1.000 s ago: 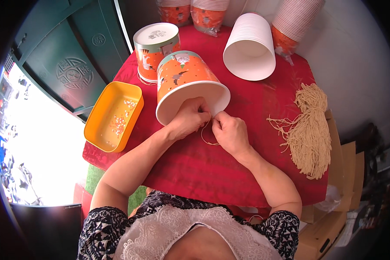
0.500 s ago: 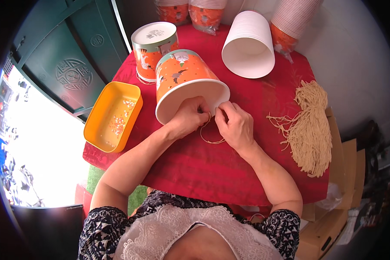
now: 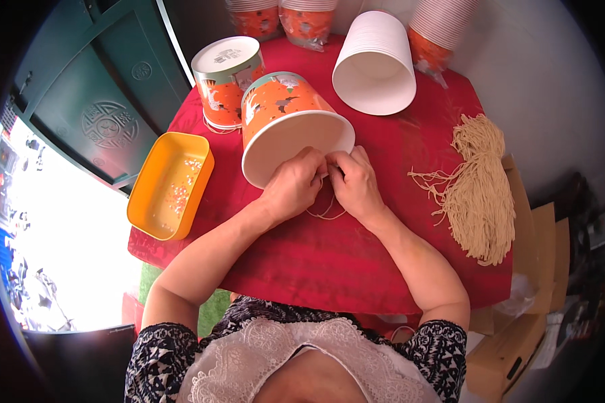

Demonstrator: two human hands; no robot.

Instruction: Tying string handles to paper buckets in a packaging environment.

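An orange paper bucket [image 3: 282,104] with a green base band lies tilted on the red table, its white mouth facing me. At the lower right of its rim, my left hand [image 3: 294,180] and my right hand [image 3: 354,183] meet with fingertips pinched. A thin beige string [image 3: 326,213] hangs in a loop below the fingers, and both hands appear to hold it. The exact spot where the string meets the rim is hidden by my fingers. Another orange bucket [image 3: 228,84] stands upside down behind, with string at its rim.
A yellow tray [image 3: 138,201] with small white and red bits sits at the left. To the right lies a bundle of beige strings [image 3: 480,195]. White nested buckets [image 3: 376,74] rest at the back, near bagged orange stacks [image 3: 307,23]. Cardboard boxes [image 3: 517,336] stand beside the red tablecloth [image 3: 383,282].
My hands have come closer together at the rim, the left one moving slightly right and out of the bucket's mouth. The whole view has shifted a little.
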